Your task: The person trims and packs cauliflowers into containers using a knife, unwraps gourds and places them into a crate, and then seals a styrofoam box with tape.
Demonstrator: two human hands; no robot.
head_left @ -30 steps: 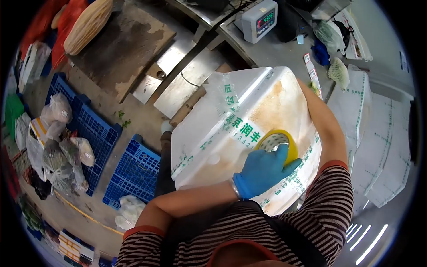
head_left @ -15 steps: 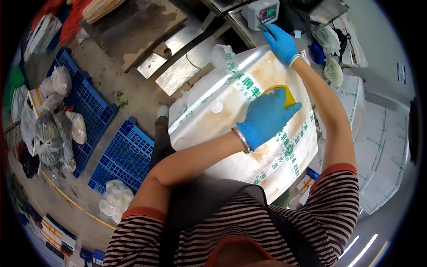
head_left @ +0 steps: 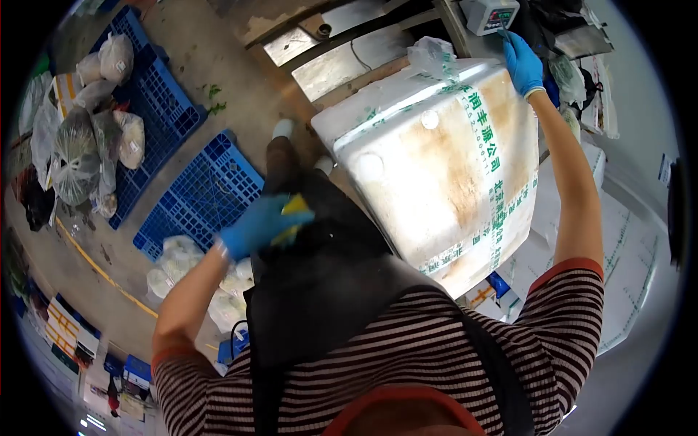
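My left hand, in a blue glove and smeared by motion, is closed on a yellow curved object whose kind I cannot make out. It is over the black apron, left of and apart from the box. A large white foam box, stained brown and wrapped with green-printed tape, stands tilted in view before me. At its far right corner is my right hand, also gloved in blue. Its fingers are closed on a thin dark tool, partly hidden, close to the digital scale display.
Blue plastic pallets lie on the floor to the left, with bagged produce on one. White bags sit near my left elbow. More white taped boxes stand at right. A metal-topped bench is beyond the box.
My left hand has come off the box top and moved left over the apron, carrying the yellow object. My right hand stays near the far corner. The whole view has shifted.
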